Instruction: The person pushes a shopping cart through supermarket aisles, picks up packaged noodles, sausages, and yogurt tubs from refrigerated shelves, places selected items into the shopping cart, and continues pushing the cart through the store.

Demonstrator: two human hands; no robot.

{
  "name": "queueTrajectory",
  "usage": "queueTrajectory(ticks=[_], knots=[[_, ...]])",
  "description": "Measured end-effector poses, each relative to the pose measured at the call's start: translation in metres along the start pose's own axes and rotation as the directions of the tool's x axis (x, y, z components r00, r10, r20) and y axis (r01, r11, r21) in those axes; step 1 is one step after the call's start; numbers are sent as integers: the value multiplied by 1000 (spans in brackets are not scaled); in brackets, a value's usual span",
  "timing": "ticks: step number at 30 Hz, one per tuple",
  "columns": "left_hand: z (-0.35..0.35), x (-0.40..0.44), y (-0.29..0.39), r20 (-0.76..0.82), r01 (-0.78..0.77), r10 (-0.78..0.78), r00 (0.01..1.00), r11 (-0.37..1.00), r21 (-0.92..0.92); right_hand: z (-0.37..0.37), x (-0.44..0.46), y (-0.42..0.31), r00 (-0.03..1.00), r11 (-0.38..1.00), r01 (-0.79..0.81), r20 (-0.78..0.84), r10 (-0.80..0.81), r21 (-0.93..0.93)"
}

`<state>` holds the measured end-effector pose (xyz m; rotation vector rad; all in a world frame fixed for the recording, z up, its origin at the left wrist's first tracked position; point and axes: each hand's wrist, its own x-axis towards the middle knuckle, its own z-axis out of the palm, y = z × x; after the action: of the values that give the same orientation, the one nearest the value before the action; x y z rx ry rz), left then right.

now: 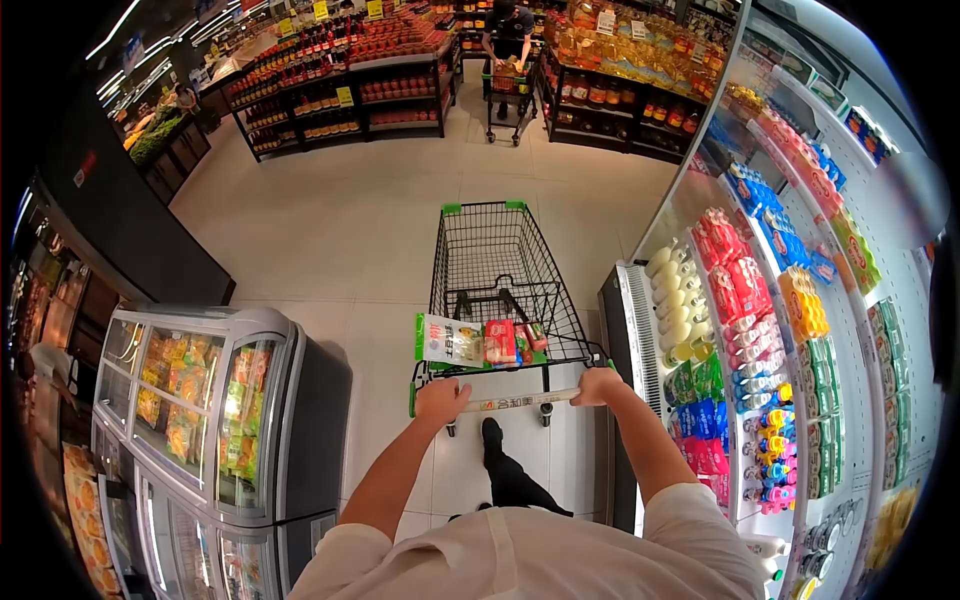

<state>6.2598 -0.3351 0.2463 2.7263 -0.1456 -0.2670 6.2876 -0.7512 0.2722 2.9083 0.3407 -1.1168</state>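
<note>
A black wire shopping cart (500,250) with green corner pieces stands in front of me. My left hand (441,401) is wrapped round the left end of its pale handle bar (520,401). Round the right end of the same bar is my right hand (598,386). Just beyond the handle lie a white and green packet (450,341), a red and white packet (499,342) and some small red packages (533,338). The front of the cart basket holds nothing visible.
On the left is a glass-sided freezer (205,400) beside a dark pillar (130,200). A lit dairy shelf (740,350) lines the right side. Ahead, a person (508,35) stands at another cart (510,85) between shelves of bottles and jars (400,88).
</note>
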Motion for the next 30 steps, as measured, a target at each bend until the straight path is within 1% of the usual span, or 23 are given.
queueTrajectory(ticks=[1, 3, 4, 5, 7, 8, 9, 11, 12, 13, 15, 16, 20, 22, 24, 26, 29, 30], knots=[[-3, 15, -2, -8, 1, -1, 1000, 1000, 10, -11, 17, 5, 1000, 1000, 10, -26, -11, -14], [-10, 41, -8, -86, -57, 53, 995, 997, -49, -34, 50, 12, 996, 999, 28, -78, -31, -37], [-15, 53, -9, -32, -58, 56, 998, 997, -57, -47, 63, 16, 996, 998, 35, -85, -38, -47], [-20, 62, -11, -34, -58, 56, 998, 997, -46, -60, 78, 19, 995, 998, 41, -91, -44, -40], [-31, 79, -13, -172, -274, 272, 947, 962, 14, -86, 108, 23, 992, 997, 66, -103, -71, -45], [-35, 89, -13, -102, -249, 249, 963, 968, 5, -98, 124, 25, 989, 994, 82, -116, -89, -68], [-38, 98, -13, -97, -241, 241, 966, 971, 11, -112, 137, 26, 989, 994, 93, -113, -99, -63], [-43, 112, -15, -191, -282, 308, 932, 947, 150, -142, 163, 26, 993, 994, 85, -79, -90, -62], [-39, 120, -19, -116, -201, 210, 971, 976, 85, -152, 181, 28, 990, 991, 100, -93, -108, -91], [-44, 127, -18, -112, -187, 197, 974, 978, 91, -161, 196, 28, 988, 989, 116, -88, -124, -89], [-50, 141, -19, -236, -193, 240, 942, 959, 206, -185, 222, 24, 985, 991, 112, -123, -121, -77], [-54, 155, -26, -150, -163, 197, 969, 964, 210, -197, 234, 21, 985, 989, 113, -118, -123, -91], [-76, 207, -48, -108, -108, 137, 985, 964, 242, -238, 275, 8, 984, 989, 118, -124, -129, -92], [-88, 234, -66, -52, -115, 136, 989, 951, 286, -254, 296, -1, 982, 988, 120, -133, -132, -98], [-102, 263, -85, -28, -120, 134, 991, 948, 295, -271, 316, -11, 986, 991, 108, -120, -118, -79], [-121, 295, -106, -6, -135, 143, 990, 942, 306, -290, 332, -26, 989, 994, 89, -115, -95, -57], [-144, 342, -146, -6, -196, 208, 978, 932, 305, -311, 357, -49, 989, 999, 36, -141, -39, -24], [-153, 359, -159, -10, -227, 241, 970, 925, 305, -318, 362, -58, 991, 1000, 18, -136, -16, 12]])
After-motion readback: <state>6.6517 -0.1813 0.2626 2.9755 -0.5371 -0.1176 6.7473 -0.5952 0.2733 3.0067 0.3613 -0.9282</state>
